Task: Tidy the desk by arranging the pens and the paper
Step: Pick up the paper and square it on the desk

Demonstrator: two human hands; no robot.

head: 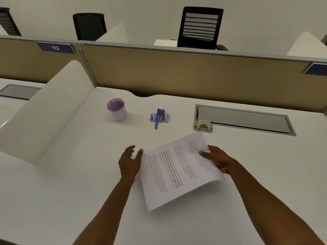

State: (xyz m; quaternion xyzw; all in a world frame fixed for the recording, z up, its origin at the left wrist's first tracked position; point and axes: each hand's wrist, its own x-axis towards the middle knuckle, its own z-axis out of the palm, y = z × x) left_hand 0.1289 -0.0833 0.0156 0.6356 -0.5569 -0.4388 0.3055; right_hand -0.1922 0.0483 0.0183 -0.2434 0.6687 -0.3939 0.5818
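Cup [116, 109] left of pens [158, 117]; paper [178, 171] nearer, right of centre on desk [70, 183]; partition [177, 71] behind

Lower centre, a thin white printed paper sheet [178, 171] is flexing, matt and creased. The smooth white laminate desk [70, 183] is showing a soft sheen. Centre, a glossy blue plastic pen [157, 119] is glinting beside a purple mesh pen cup [117, 109].

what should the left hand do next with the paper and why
Probably close the left hand on the near left edge of the paper. Only the right hand grips the sheet, which sits askew and partly lifted off the desk, while the left is open beside it, so a second grip would let it be squared.
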